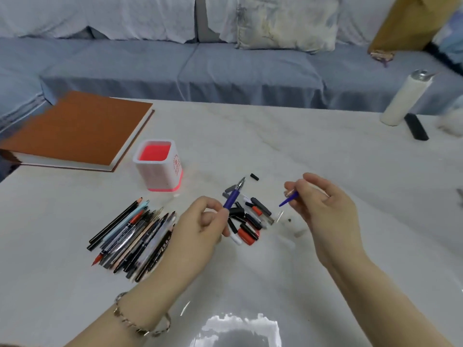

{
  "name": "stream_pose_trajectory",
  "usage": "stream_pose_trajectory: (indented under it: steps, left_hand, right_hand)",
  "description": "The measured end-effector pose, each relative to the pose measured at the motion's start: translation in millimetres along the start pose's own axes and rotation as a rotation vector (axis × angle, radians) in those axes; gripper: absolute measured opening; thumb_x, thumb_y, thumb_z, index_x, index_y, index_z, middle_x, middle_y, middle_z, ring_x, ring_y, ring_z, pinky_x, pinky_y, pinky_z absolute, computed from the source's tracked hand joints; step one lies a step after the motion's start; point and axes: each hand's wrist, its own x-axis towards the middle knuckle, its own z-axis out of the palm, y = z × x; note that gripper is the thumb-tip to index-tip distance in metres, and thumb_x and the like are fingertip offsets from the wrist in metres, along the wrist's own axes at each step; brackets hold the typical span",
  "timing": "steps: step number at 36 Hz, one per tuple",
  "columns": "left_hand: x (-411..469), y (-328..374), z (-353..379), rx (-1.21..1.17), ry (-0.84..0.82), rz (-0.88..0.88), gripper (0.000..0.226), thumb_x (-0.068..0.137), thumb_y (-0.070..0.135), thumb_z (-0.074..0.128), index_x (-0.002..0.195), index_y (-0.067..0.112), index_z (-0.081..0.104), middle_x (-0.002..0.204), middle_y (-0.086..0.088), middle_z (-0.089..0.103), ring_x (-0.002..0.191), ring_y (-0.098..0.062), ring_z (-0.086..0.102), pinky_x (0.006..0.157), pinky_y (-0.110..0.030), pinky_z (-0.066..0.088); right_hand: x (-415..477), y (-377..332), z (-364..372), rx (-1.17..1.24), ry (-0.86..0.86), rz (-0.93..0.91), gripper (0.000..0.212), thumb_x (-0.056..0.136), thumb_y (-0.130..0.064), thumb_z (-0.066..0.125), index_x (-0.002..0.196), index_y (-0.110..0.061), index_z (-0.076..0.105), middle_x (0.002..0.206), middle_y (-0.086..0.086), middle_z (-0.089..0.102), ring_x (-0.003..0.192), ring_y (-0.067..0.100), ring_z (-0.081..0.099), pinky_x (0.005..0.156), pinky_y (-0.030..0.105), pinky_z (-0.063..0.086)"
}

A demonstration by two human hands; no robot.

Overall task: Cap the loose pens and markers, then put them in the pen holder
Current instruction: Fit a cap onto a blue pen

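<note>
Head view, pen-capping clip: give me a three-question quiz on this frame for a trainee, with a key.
1. True or false: the pen holder already has pens standing in it.
2. What does the right hand pinch? A) a blue cap B) a red marker C) a pencil
3. Fill in: the uncapped blue pen is held in the ___ hand.
Key: 1 false, no pens show inside it; 2 A; 3 the left hand.
</note>
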Motion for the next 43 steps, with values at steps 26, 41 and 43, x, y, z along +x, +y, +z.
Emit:
stream_pose_trajectory:
  steps: [26,41,43]
  left_hand:
    - [11,-3,2,-0.036,-0.144,0.019,0.011,0.08,0.013,0.066,0.073,0.019,0.061,0.052,0.003,0.059,0.044,0.0,0.049,0.048,-0.011,0.039]
    - [4,-17,-2,0.098,-0.081,0.097,0.021,0.078,0.019,0.07,0.076,0.039,0.064,0.069,0.005,0.067,0.064,-0.019,0.059,0.056,-0.02,0.044]
    - [-1,-16,-2,0.115,-0.06,0.117,0.023,0.076,0.018,0.071,0.072,0.039,0.065,0.066,0.006,0.066,0.053,-0.006,0.055,0.051,-0.013,0.041]
  right_hand:
    - [1,3,21,0.103,-0.041,0.041,0.009,0.086,-0.011,0.056,0.087,-0.016,0.064,0.071,-0.003,0.075,0.067,0.009,0.07,0.062,0.012,0.053]
    - [-6,26,14,0.025,-0.194,0.111,0.019,0.058,-0.031,0.065,0.071,-0.02,0.073,0.079,0.003,0.076,0.073,0.017,0.069,0.075,0.022,0.057]
    - [-9,27,12,-0.001,-0.215,0.08,0.017,0.059,-0.032,0.064,0.072,-0.027,0.074,0.079,0.002,0.076,0.073,0.018,0.069,0.077,0.022,0.056]
